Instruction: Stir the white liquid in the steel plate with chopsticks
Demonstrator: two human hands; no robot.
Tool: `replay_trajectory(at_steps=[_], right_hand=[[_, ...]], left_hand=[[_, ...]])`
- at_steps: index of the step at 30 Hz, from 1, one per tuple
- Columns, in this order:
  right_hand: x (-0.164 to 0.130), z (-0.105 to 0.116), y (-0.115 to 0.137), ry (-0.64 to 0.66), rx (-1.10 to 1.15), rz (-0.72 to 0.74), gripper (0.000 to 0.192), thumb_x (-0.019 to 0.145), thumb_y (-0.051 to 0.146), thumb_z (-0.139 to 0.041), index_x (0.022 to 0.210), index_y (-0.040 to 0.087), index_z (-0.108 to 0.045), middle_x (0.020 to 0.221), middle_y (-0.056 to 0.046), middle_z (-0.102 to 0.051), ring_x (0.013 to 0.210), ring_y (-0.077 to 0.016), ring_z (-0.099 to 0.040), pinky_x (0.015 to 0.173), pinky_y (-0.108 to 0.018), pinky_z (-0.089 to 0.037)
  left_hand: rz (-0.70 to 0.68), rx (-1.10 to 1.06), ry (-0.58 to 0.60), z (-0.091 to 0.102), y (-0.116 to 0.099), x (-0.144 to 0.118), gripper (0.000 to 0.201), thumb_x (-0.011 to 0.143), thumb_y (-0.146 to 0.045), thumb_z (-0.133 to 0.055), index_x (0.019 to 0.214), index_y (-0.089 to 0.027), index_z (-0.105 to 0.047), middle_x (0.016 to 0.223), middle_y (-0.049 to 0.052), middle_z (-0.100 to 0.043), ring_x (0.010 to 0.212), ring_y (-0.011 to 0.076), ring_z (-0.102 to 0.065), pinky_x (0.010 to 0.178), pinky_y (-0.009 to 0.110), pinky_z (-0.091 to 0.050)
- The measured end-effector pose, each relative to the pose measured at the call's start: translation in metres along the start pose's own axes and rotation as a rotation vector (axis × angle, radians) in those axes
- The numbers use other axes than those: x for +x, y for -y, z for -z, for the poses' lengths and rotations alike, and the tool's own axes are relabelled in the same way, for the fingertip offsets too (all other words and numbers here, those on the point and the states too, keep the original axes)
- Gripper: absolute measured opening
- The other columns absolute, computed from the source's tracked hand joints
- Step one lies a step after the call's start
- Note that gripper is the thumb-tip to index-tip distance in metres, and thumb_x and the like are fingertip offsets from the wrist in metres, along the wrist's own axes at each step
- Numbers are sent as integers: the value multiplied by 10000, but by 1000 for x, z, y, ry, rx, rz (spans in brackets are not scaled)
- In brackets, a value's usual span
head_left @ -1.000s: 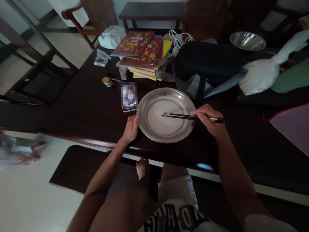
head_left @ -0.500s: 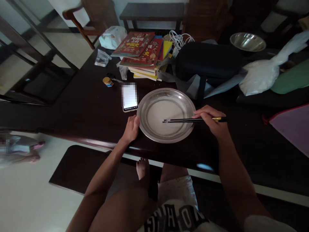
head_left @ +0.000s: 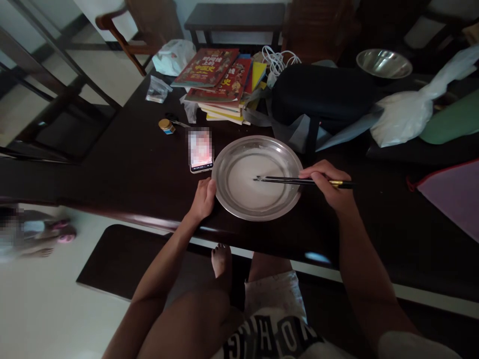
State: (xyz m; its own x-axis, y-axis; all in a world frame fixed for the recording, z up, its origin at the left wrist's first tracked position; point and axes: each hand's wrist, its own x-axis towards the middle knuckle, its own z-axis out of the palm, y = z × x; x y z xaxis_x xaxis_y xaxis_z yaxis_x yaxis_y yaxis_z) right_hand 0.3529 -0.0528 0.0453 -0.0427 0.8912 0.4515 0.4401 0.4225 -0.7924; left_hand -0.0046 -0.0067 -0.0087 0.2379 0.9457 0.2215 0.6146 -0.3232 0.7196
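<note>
A wide metal basin (head_left: 258,214) rests on the dark table, with a whitish liquid (head_left: 247,187) in its bottom. My left hand (head_left: 205,197) grips the basin's left rim, thumb on top and the other fingers mostly hidden beneath. In my right hand (head_left: 331,184) is a pair of black chopsticks (head_left: 286,180) with gold bands, held near the basin's right rim. Their tips reach the liquid around the middle of the basin. Just beyond my left hand lies a phone (head_left: 201,163) with its screen lit.
Behind the basin are stacked books (head_left: 213,80), a white cable (head_left: 279,62) and a black case (head_left: 324,94). A tied bag of white powder (head_left: 402,119) and a metal bowl (head_left: 384,65) stand right. A small jar (head_left: 166,126) is left. A person (head_left: 33,232) is on the floor.
The chopsticks' tips have shifted slightly away from me within the liquid, and my right hand has moved slightly with them. The phone's screen picture has changed. My left hand stays on the rim.
</note>
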Motion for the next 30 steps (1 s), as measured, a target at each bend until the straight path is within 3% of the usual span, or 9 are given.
replay_trajectory(at_steps=[3, 7, 12, 17, 22, 27, 30], right_hand=[[0, 0, -1, -34, 18, -19, 236, 1015, 405, -602, 970, 310, -813, 796, -15, -809, 794, -235, -736, 781, -435, -582], [-1, -2, -1, 53, 16, 24, 210, 1010, 370, -620, 975, 319, -820, 910, -14, -827, 865, -228, -735, 796, -417, -585], [-2, 0, -2, -22, 17, 3, 214, 1022, 372, -606, 1023, 329, -815, 847, -8, -828, 826, -232, -741, 814, -438, -575], [-1, -1, 0, 56, 24, 42, 201, 1013, 340, -616, 1015, 329, -816, 912, -7, -835, 866, -232, -741, 800, -430, -584], [-2, -1, -1, -21, -1, 8, 217, 1023, 378, -603, 1023, 340, -816, 849, -9, -826, 823, -241, -740, 807, -452, -580], [-2, -2, 0, 62, 19, 17, 204, 1016, 361, -614, 1019, 343, -817, 938, -12, -826, 890, -234, -737, 817, -433, -586], [-2, -1, -1, 3, 18, 14, 204, 1020, 348, -612, 1032, 343, -816, 907, -5, -828, 865, -232, -746, 826, -434, -576]], left_hand=[[15, 11, 11, 0, 0, 0, 673, 1047, -687, -161, 660, -241, -485, 697, 83, -601, 709, 242, -586, 812, 437, -529], [23, 13, 11, 0, -1, 0, 680, 1040, -702, -147, 658, -242, -469, 690, 76, -586, 701, 235, -570, 797, 434, -514], [28, -7, 19, 0, -1, 0, 697, 1021, -741, -145, 649, -244, -461, 670, 67, -554, 695, 234, -551, 784, 433, -502], [29, -18, -4, 0, -3, 1, 709, 1017, -760, -162, 637, -244, -466, 671, 70, -569, 698, 232, -550, 790, 429, -511], [12, -9, -16, 0, -1, 0, 730, 1016, -769, -161, 634, -240, -489, 648, 67, -575, 684, 231, -561, 775, 428, -530], [-8, 9, -9, 0, -1, 0, 716, 1027, -743, -141, 636, -244, -473, 668, 79, -592, 684, 242, -585, 771, 434, -539], [8, 14, -9, 0, -1, 0, 727, 1015, -766, -126, 649, -244, -476, 674, 78, -588, 691, 243, -582, 774, 436, -526]])
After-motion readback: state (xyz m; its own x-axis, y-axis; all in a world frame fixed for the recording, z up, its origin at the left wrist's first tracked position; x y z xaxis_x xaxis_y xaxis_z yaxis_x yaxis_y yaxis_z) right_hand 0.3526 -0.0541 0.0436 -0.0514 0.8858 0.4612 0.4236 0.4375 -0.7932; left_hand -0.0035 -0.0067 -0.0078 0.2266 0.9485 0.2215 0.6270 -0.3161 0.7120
